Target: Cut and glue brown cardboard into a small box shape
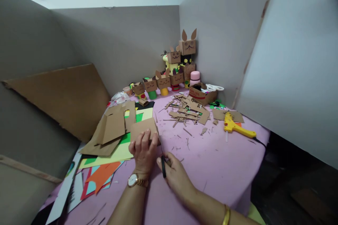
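Observation:
My left hand (144,147) is closed on a piece of brown cardboard (142,126), its fingers lying over the top face. In my right hand (173,170) is a pair of scissors (163,166) with a black handle. Their thin blades point away from me along the cardboard's right edge; whether they are open or closed there I cannot tell. Just left of the cardboard lie several larger cardboard sheets (113,130) on yellow and green paper (116,154).
A yellow glue gun (235,128) rests at the right with its cord over the edge. Cardboard scraps (190,109) spread mid-table, before a box (202,95) holding white scissors (214,88). Cardboard animal figures (163,81) and a pink bottle (195,77) stand behind. Orange paper (102,175) lies front left.

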`<action>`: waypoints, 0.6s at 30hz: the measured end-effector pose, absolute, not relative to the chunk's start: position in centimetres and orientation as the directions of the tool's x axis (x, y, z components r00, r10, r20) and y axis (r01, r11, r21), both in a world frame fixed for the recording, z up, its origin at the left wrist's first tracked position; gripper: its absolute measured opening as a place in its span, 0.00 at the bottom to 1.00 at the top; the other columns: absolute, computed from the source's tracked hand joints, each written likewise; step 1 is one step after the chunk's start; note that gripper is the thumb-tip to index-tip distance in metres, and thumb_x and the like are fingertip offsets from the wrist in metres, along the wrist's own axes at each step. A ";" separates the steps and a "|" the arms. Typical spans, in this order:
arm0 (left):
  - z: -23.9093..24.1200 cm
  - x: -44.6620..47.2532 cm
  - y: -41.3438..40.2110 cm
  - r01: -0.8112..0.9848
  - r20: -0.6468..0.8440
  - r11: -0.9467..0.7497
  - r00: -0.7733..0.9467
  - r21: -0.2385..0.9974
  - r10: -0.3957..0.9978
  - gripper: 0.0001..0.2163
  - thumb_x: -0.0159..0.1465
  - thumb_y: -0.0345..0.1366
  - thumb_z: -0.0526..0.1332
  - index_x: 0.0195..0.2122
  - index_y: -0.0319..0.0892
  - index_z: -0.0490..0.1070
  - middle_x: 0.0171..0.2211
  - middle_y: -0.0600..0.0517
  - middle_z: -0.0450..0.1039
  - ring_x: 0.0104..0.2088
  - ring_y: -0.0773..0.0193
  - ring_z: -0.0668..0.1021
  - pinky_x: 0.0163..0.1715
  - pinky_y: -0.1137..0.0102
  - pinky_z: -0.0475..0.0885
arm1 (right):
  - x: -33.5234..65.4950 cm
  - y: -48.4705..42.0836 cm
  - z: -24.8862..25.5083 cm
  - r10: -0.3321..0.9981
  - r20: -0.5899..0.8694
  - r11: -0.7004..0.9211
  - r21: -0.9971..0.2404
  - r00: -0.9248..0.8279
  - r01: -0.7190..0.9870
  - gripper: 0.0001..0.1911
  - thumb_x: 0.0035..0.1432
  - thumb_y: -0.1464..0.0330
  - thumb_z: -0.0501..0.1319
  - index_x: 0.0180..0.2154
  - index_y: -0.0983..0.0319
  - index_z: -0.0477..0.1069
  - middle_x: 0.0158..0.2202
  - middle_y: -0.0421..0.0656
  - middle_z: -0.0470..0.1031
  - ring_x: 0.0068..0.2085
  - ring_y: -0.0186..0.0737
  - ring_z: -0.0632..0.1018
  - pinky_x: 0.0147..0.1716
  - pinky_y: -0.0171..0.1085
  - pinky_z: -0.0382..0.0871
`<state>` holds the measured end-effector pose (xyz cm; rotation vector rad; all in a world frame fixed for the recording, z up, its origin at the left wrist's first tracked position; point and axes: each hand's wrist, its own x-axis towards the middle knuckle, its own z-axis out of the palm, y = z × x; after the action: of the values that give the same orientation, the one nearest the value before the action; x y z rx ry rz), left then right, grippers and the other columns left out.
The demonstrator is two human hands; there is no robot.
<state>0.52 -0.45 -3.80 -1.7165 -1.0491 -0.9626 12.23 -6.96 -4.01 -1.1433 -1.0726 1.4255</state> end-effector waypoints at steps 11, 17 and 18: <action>-3.7 0.3 -0.7 0.923 0.906 -0.264 0.346 -0.281 0.243 0.16 0.60 0.30 0.60 0.49 0.49 0.69 0.43 0.44 0.78 0.46 0.53 0.73 0.49 0.58 0.55 | 12.7 -7.1 -3.6 0.990 -0.129 -0.134 -0.987 -0.059 -0.087 0.16 0.52 0.54 0.64 0.32 0.60 0.70 0.18 0.33 0.64 0.21 0.34 0.65 0.20 0.32 0.55; -3.9 0.2 -0.6 0.918 0.901 -0.279 0.352 -0.281 0.253 0.15 0.60 0.28 0.60 0.48 0.49 0.71 0.44 0.44 0.78 0.48 0.54 0.72 0.49 0.59 0.54 | 12.7 -7.1 -3.7 0.991 -0.119 -0.122 -0.991 -0.062 -0.058 0.16 0.54 0.54 0.62 0.33 0.61 0.70 0.18 0.34 0.64 0.21 0.33 0.64 0.20 0.32 0.55; -3.9 0.2 -0.6 0.918 0.901 -0.279 0.353 -0.281 0.254 0.15 0.61 0.28 0.60 0.48 0.49 0.71 0.44 0.44 0.78 0.48 0.54 0.72 0.49 0.58 0.55 | 12.7 -7.1 -3.7 0.991 -0.116 -0.119 -0.992 -0.060 -0.052 0.16 0.54 0.54 0.62 0.33 0.61 0.70 0.19 0.34 0.64 0.21 0.33 0.64 0.20 0.32 0.55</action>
<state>0.19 -0.60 -3.95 -1.7475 -1.0437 -0.9616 12.69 -7.12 -3.73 -1.2258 -1.1512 1.3639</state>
